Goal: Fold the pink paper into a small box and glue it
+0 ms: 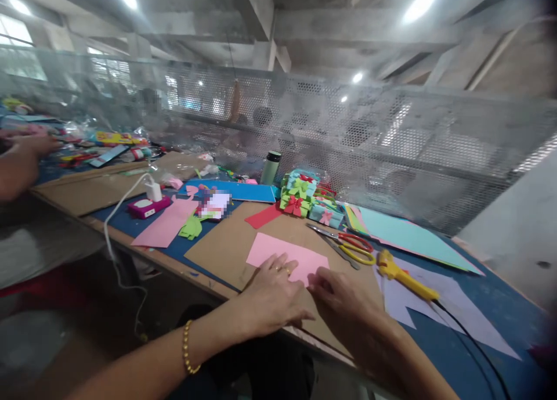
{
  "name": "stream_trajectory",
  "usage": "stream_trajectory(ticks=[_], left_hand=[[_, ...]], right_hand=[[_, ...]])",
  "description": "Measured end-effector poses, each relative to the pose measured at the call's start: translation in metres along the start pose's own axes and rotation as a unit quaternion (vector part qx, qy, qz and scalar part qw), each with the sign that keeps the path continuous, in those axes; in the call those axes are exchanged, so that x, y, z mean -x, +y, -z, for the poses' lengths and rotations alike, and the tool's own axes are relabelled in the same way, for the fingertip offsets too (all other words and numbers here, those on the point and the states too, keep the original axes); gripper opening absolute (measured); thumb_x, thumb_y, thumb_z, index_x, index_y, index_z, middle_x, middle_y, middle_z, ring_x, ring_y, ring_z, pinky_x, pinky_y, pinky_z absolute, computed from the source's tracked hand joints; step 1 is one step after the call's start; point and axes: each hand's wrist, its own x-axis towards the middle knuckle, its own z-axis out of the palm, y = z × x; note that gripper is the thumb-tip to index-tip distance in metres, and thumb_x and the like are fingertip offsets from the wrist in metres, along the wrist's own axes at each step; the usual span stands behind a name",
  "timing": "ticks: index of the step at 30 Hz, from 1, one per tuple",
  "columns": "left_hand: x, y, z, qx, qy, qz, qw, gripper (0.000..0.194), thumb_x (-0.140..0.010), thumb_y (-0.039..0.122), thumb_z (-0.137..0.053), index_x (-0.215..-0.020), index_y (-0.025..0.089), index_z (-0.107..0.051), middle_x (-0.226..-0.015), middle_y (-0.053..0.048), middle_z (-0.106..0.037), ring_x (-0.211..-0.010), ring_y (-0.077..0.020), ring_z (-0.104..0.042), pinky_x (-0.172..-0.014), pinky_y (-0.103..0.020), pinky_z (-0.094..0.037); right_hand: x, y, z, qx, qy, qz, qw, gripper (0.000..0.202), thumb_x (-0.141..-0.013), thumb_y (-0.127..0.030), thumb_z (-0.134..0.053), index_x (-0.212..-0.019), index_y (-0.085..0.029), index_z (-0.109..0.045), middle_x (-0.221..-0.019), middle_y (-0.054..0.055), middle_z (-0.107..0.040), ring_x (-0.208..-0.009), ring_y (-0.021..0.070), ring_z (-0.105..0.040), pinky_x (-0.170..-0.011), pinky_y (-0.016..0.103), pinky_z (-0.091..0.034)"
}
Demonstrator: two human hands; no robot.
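Note:
A pink paper sheet [278, 248] lies on brown cardboard [226, 237] in front of me. My left hand [275, 292] rests on its near part, palm down with fingers spread. At the sheet's right near corner is my right hand [337, 289], its fingers curled together; whether they pinch the paper edge is hidden. To the right lie red-handled scissors [354, 242] and yellow-handled scissors [359, 256], then a yellow glue gun [407, 279] on pale purple paper [461, 307]. A red paper strip [263, 215] lies behind the pink sheet.
Decorated paper boxes [300, 194] and a green bottle [270, 168] stand at the back. Light blue sheets [413, 237] are stacked at the right. On the left are a magenta power strip [149, 207], its white cable, green paper pieces [191, 227] and another person's arm [21, 162].

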Motion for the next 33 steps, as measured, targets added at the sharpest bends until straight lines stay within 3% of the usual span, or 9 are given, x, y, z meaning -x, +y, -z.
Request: stream_trajectory(ticks=[1, 3, 6, 9, 14, 19, 24, 33], left_hand=[[-0.007, 0.007, 0.002, -0.012, 0.002, 0.018, 1.000, 0.048, -0.088, 0.059, -0.054, -0.102, 0.017, -0.071, -0.130, -0.015, -0.058, -0.127, -0.0331, -0.049, -0.107, -0.046, -0.037], [-0.023, 0.019, 0.005, -0.020, -0.006, 0.082, 0.996, 0.034, -0.095, 0.040, -0.049, -0.105, 0.014, -0.068, -0.117, -0.017, -0.064, -0.114, -0.0317, -0.058, -0.098, -0.047, -0.043], [-0.043, 0.023, 0.008, 0.025, -0.098, 0.141, 0.985, 0.032, -0.095, 0.023, -0.039, -0.110, 0.012, -0.065, -0.101, -0.016, -0.070, -0.097, -0.0288, -0.067, -0.082, -0.040, -0.051], [-0.054, 0.016, 0.014, 0.039, -0.142, 0.171, 0.974, 0.032, -0.091, 0.028, -0.045, -0.103, 0.011, -0.069, -0.098, -0.019, -0.072, -0.095, -0.0320, -0.069, -0.073, -0.038, -0.052], [-0.063, 0.005, 0.030, 0.054, -0.202, 0.189, 0.959, 0.034, -0.082, 0.034, -0.056, -0.105, 0.012, -0.069, -0.105, -0.021, -0.071, -0.097, -0.0329, -0.068, -0.072, -0.036, -0.052], [-0.070, -0.002, 0.031, 0.088, -0.254, 0.192, 0.944, 0.025, -0.071, 0.033, -0.064, -0.082, 0.012, -0.071, -0.075, -0.014, -0.072, -0.066, -0.0253, -0.067, -0.055, -0.029, -0.048], [-0.070, -0.012, 0.026, 0.101, -0.274, 0.199, 0.935, 0.013, -0.066, 0.023, -0.064, -0.058, 0.013, -0.063, -0.054, -0.008, -0.063, -0.052, -0.0202, -0.061, -0.050, -0.028, -0.044], [-0.040, -0.047, 0.039, 0.109, -0.274, 0.252, 0.922, 0.021, -0.071, 0.018, -0.059, -0.052, 0.016, -0.051, -0.045, -0.002, -0.053, -0.045, -0.0153, -0.053, -0.047, -0.025, -0.040]], right_hand=[[-0.001, 0.001, 0.002, 0.009, -0.007, 0.000, 1.000, 0.024, -0.091, -0.038, -0.048, -0.082, -0.018, -0.058, -0.076, 0.005, -0.063, -0.066, 0.0153, -0.049, -0.058, 0.027, -0.025], [-0.002, 0.001, 0.007, 0.027, -0.018, 0.003, 0.999, 0.020, -0.089, -0.033, -0.049, -0.079, -0.018, -0.058, -0.074, 0.005, -0.062, -0.064, 0.0144, -0.047, -0.057, 0.027, -0.024], [-0.001, -0.002, 0.010, 0.043, -0.017, 0.009, 0.999, 0.022, -0.090, -0.032, -0.046, -0.079, -0.018, -0.058, -0.072, 0.005, -0.061, -0.062, 0.0142, -0.045, -0.056, 0.027, -0.022], [0.001, -0.003, 0.008, 0.052, -0.001, 0.013, 0.999, 0.029, -0.095, -0.038, -0.041, -0.080, -0.018, -0.058, -0.072, 0.005, -0.060, -0.061, 0.0147, -0.045, -0.055, 0.028, -0.022], [0.000, 0.001, 0.005, 0.060, 0.008, 0.021, 0.998, 0.031, -0.095, -0.042, -0.043, -0.079, -0.019, -0.057, -0.070, 0.005, -0.060, -0.060, 0.0148, -0.047, -0.055, 0.028, -0.023], [0.001, -0.001, 0.007, 0.078, 0.011, 0.013, 0.997, 0.028, -0.095, -0.041, -0.046, -0.083, -0.020, -0.059, -0.073, 0.005, -0.062, -0.060, 0.0146, -0.049, -0.055, 0.028, -0.022], [0.001, -0.002, 0.006, 0.082, -0.010, 0.004, 0.997, 0.025, -0.096, -0.038, -0.045, -0.088, -0.019, -0.059, -0.078, 0.006, -0.064, -0.064, 0.0151, -0.053, -0.056, 0.027, -0.023], [0.000, -0.001, 0.002, 0.067, 0.012, 0.017, 0.998, 0.029, -0.098, -0.039, -0.039, -0.084, -0.020, -0.057, -0.074, 0.005, -0.062, -0.062, 0.0156, -0.052, -0.056, 0.030, -0.019]])
